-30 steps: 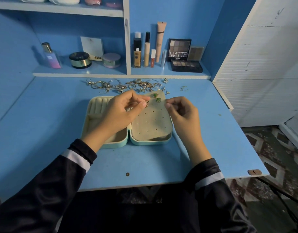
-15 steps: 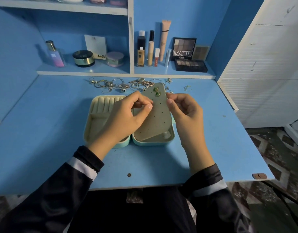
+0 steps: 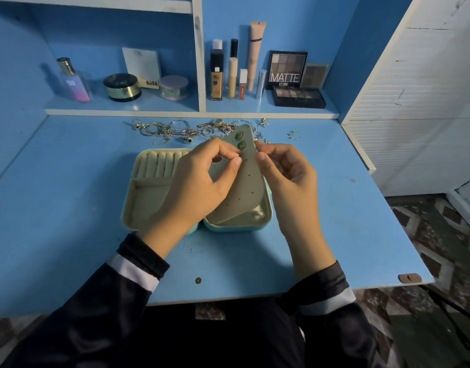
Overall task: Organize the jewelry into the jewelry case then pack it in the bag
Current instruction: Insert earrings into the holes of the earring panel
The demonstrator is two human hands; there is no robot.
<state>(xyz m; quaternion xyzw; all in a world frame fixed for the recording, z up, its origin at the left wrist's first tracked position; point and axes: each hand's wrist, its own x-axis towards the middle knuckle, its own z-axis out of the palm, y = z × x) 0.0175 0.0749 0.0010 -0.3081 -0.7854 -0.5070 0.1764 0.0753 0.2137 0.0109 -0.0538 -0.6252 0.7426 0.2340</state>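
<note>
Wide blue desk [image 3: 69,208] fills the view, its left side running out of frame. A white slatted cabinet [image 3: 414,102] stands at the right with its top cut off. At the back there's a shelf [image 3: 149,108] of cosmetics. An eyeshadow palette [image 3: 287,69] reads MATTE, and the labels on the smaller tubes are too small to read. Dark sleeves [image 3: 96,314] come in from the bottom edge.

In the middle of the desk lies the jewelry case [image 3: 154,197], open flat in two halves. The left half shows ring rolls and a tray, partly covered by the left hand [image 3: 199,187]. The right half is mostly hidden under the earring panel [image 3: 244,187], which is lifted and tilted up off it, bottom corner down inside the case.

The left hand is curled, thumb and forefinger pinched at the panel's left edge. If anything tiny sits between those tips, it can't be made out. The right hand [image 3: 289,173] is curled too, fingertips pinching the panel's right edge near the top.

Behind the case, along the desk's back edge, sprawls the jewelry pile [image 3: 175,130], a tangle of rings and chains with single pieces hard to separate. Two green earrings [image 3: 240,140] sit on the panel's upper corner, one above the other.
</note>
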